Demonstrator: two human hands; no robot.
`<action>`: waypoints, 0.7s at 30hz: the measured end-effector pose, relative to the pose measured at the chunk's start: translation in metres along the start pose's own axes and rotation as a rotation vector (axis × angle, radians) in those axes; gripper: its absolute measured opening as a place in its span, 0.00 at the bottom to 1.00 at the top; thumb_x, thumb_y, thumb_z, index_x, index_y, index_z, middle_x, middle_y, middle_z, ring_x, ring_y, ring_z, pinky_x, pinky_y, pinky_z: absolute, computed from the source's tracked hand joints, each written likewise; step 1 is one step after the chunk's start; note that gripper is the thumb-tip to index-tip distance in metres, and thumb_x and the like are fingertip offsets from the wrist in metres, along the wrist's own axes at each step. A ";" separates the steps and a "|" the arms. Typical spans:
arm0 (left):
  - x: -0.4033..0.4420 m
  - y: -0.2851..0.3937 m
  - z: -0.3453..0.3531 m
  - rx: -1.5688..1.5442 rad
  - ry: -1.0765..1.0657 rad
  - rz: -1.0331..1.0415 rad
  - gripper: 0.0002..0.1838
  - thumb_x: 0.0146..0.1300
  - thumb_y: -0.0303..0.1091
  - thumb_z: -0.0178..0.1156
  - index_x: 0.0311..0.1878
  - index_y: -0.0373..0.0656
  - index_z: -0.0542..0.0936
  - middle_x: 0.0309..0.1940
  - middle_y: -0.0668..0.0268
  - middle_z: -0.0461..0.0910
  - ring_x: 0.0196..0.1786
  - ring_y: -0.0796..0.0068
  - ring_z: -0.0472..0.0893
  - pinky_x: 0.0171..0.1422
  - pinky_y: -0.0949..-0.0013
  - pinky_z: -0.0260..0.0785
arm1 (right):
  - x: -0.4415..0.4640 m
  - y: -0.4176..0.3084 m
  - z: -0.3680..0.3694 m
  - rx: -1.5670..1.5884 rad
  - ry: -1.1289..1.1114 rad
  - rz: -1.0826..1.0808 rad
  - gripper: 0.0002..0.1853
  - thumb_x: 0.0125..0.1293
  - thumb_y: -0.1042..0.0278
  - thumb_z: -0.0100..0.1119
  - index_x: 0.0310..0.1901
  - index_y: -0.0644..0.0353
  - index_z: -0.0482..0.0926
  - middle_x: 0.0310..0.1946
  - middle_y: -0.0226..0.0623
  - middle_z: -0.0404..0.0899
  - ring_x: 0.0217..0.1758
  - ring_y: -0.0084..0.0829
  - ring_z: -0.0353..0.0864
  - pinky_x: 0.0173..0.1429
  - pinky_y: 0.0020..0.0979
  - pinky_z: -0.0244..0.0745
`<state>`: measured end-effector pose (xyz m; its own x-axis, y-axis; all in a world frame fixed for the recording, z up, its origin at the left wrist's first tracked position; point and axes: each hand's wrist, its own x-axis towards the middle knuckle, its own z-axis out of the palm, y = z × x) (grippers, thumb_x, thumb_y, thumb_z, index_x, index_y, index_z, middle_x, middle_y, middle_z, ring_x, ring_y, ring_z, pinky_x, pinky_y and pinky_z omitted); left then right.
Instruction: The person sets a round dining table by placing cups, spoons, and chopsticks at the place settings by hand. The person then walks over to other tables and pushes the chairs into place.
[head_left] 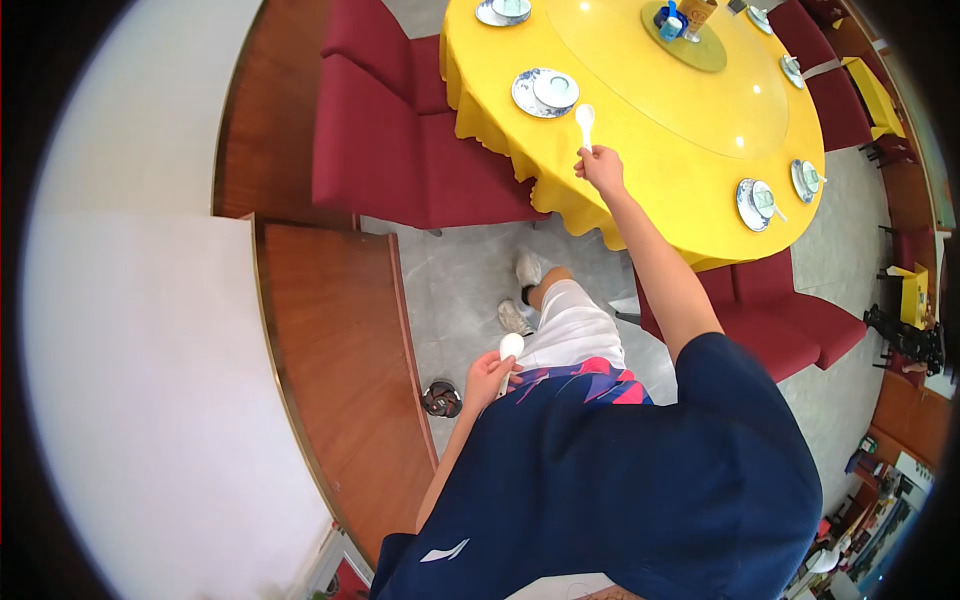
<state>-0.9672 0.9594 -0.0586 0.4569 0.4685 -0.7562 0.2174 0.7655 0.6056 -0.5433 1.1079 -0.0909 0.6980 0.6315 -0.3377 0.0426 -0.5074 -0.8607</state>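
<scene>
My right hand [602, 170] reaches out over the edge of the round table with its yellow cloth [660, 190]. It pinches a white soup spoon [585, 120] by the handle, bowl pointing away from me. Just beyond the spoon lies a blue-patterned plate [527, 95] with a small bowl [555, 90] on it. Down by my waist, my left hand [488, 377] is closed around another white spoon [511, 346], its bowl upward. Whether more spoons are stacked in that hand, I cannot tell.
Dark red chairs [390, 140] stand left of the table, and others [770, 320] at its near right. Several place settings [755, 205] ring the cloth. A glass turntable [690, 90] carries a small tray of items. Wood panelling [330, 360] runs along my left.
</scene>
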 end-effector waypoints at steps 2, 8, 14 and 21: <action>0.009 0.015 -0.007 0.012 0.047 -0.065 0.16 0.66 0.37 0.63 0.52 0.37 0.76 0.31 0.62 0.83 0.19 0.81 0.74 0.21 0.77 0.63 | 0.033 0.001 0.008 -0.062 0.029 -0.014 0.15 0.68 0.64 0.55 0.40 0.72 0.81 0.23 0.39 0.84 0.23 0.26 0.84 0.33 0.27 0.79; 0.046 0.069 -0.032 -0.130 0.185 -0.005 0.10 0.67 0.35 0.62 0.39 0.39 0.76 0.23 0.64 0.79 0.14 0.84 0.68 0.16 0.77 0.56 | 0.096 -0.001 0.031 -0.309 0.134 -0.036 0.16 0.66 0.64 0.52 0.33 0.71 0.80 0.21 0.43 0.84 0.25 0.34 0.86 0.37 0.35 0.81; 0.087 0.174 -0.019 -0.195 0.129 0.000 0.09 0.68 0.34 0.59 0.37 0.37 0.76 0.24 0.63 0.79 0.14 0.84 0.66 0.17 0.77 0.54 | 0.137 0.012 0.050 -0.500 0.244 -0.128 0.17 0.64 0.63 0.54 0.28 0.71 0.80 0.22 0.54 0.81 0.27 0.50 0.84 0.40 0.43 0.80; 0.159 0.247 -0.003 -0.098 0.031 0.226 0.14 0.68 0.27 0.55 0.53 0.28 0.77 0.36 0.59 0.84 0.25 0.82 0.74 0.30 0.79 0.67 | 0.136 -0.010 0.046 -0.508 0.103 -0.263 0.20 0.65 0.52 0.59 0.39 0.65 0.80 0.26 0.55 0.81 0.33 0.54 0.83 0.39 0.47 0.78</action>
<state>-0.8439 1.2241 -0.0304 0.4570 0.6448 -0.6127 0.0275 0.6783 0.7343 -0.4814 1.2264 -0.1456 0.6824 0.7270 -0.0763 0.5439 -0.5747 -0.6115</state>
